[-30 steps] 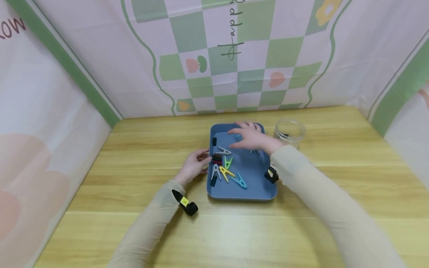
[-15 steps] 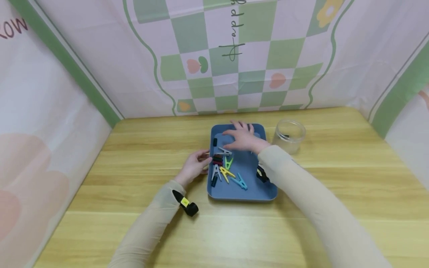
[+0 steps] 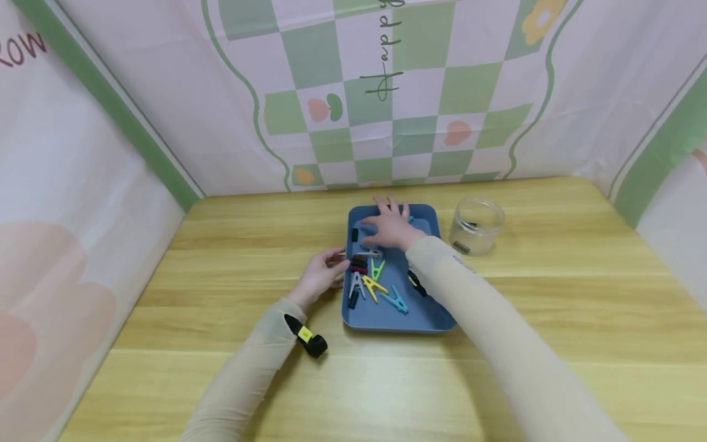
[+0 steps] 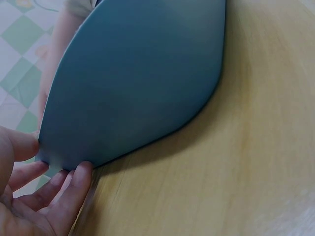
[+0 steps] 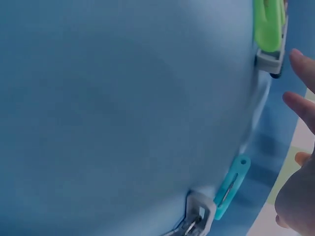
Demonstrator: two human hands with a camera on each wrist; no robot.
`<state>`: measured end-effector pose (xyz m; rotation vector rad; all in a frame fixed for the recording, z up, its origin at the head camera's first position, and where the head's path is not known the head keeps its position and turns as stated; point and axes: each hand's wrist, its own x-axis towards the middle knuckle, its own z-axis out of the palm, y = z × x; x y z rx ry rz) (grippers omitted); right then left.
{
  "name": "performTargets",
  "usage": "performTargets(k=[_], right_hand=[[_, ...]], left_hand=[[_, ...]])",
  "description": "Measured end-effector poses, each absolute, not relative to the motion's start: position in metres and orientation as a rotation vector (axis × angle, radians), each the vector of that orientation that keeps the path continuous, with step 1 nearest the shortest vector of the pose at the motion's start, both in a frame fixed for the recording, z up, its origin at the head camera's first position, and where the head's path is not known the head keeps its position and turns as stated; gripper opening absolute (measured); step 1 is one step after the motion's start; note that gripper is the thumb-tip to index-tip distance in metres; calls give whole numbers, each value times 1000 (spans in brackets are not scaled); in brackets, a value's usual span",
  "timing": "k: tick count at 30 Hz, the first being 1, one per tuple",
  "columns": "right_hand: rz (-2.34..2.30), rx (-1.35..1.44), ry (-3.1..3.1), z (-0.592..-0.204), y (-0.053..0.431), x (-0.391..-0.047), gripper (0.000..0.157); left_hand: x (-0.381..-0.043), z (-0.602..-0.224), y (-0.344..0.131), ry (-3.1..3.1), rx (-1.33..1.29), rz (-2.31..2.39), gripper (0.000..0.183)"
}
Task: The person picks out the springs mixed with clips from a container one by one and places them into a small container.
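My left hand [image 3: 317, 276] grips the left side of a blue tray [image 3: 425, 316], thumb at the rim and fingers against the outer wall [image 4: 138, 73]. Over the far half of the tray hovers my right hand [image 3: 391, 229], fingers spread and apparently holding nothing. Clothespins lie inside: a yellow one [image 3: 374, 286], a light green one [image 3: 377, 270], a blue one [image 3: 395, 301] and several grey ones. Small dark ridged pieces [image 3: 359, 263] line the left wall. A teal clothespin [image 5: 232, 187] and a grey clothespin [image 5: 199, 211] show in the right wrist view.
A clear round jar [image 3: 477, 230] with a few small dark pieces stands right of the tray on the wooden table [image 3: 248, 233]. Patterned cloth [image 3: 420, 135] hangs behind the table and at both sides.
My right hand has moved left across the tray, away from the jar, with its fingers still spread. The left hand stays at the tray's side.
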<state>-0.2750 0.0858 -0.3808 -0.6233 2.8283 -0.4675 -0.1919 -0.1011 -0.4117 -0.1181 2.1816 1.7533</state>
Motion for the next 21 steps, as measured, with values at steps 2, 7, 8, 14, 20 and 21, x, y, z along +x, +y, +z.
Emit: performTargets(k=[2,7,8,14,20,21], right_hand=[[-451,-617,2835,-382,84,-276,52],[-409,-594,2845,-385,79,-279,53],[-402,-587,2848,-385,78,-280,54],[-382,-544,2859,-388,74,-283,55],[-390,-520,2857,-390,69,-284,52],[-395,-518,2856,-391,68,-284,51]], left_hand=[[-192,-412,-101,2181,-124,1754,46],[-192,-412,-101,2180,-125,1746,47],[-192,-411,-101,2177,-123,1744,47],[-192,-411,-102,2151,-124,1738,49],[-192,-411,-102,2149,-116,1748,50],[-192,-411,-102,2152,-116,1751,49]])
